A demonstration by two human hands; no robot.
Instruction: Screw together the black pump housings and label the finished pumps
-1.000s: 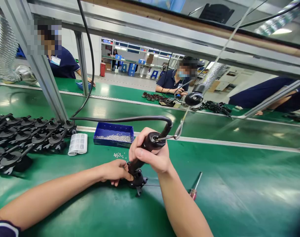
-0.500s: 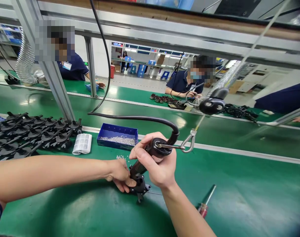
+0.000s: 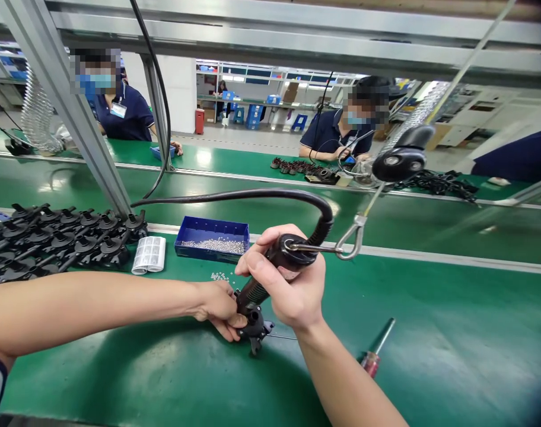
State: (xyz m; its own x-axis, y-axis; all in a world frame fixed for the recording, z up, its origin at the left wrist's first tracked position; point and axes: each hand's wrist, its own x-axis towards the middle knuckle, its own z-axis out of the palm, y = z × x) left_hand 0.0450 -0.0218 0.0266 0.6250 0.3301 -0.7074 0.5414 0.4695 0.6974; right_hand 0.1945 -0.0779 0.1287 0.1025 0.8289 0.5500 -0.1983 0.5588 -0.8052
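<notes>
My right hand [image 3: 292, 281] is wrapped round a black electric screwdriver [image 3: 257, 289], which hangs from a metal clip [image 3: 353, 238] and has a thick cable at its top. The tool tilts, its lower end down at a black plastic part [image 3: 255, 327] with several short arms. My left hand [image 3: 221, 311] grips that part from the left, fingers closed on it near the tool's lower end. Where the tip meets the part is hidden. A thin metal rod [image 3: 282, 337] sticks out to the right of the part.
Behind my hands stands a blue bin [image 3: 212, 238] of small metal nuts, with loose nuts [image 3: 220, 277] in front. A printed paper roll [image 3: 149, 255] and rows of black parts [image 3: 59, 240] lie left. A red-handled screwdriver [image 3: 377, 351] lies right. Two people sit across the bench.
The view has shifted slightly. My right hand and the electric screwdriver have moved a little to the right, and both hands keep their grip. The person at the left has turned toward the front.
</notes>
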